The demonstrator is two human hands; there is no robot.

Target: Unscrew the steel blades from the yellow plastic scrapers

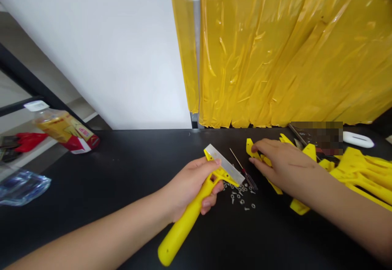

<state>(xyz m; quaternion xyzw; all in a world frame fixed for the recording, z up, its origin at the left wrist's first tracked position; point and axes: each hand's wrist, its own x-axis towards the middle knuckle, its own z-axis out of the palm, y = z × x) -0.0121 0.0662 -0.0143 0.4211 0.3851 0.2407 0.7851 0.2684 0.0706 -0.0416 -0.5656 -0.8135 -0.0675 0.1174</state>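
Observation:
My left hand (pixel 196 176) is wrapped around a yellow scraper (pixel 183 225); its thumb presses on the flat metal blade (pixel 225 166) at the head. The handle points down toward me. On the right, my right hand (pixel 283 162) has thumb and index finger at a flat yellow plastic piece (pixel 249 147), which runs partly hidden beneath the hand. Between the hands lie small loose screws and nuts (pixel 240 194), partly behind the scraper head. A thin screwdriver (pixel 237 160) with a clear handle rests beside them.
More yellow scraper handles (pixel 355 172) are piled at the right, under and behind my forearm. A white case (pixel 358 139) lies at the back right. On the left stand a tilted drink bottle (pixel 67 127) and clear plastic packaging (pixel 24 186). Yellow film (pixel 275 58) hangs behind the black table (pixel 137 156).

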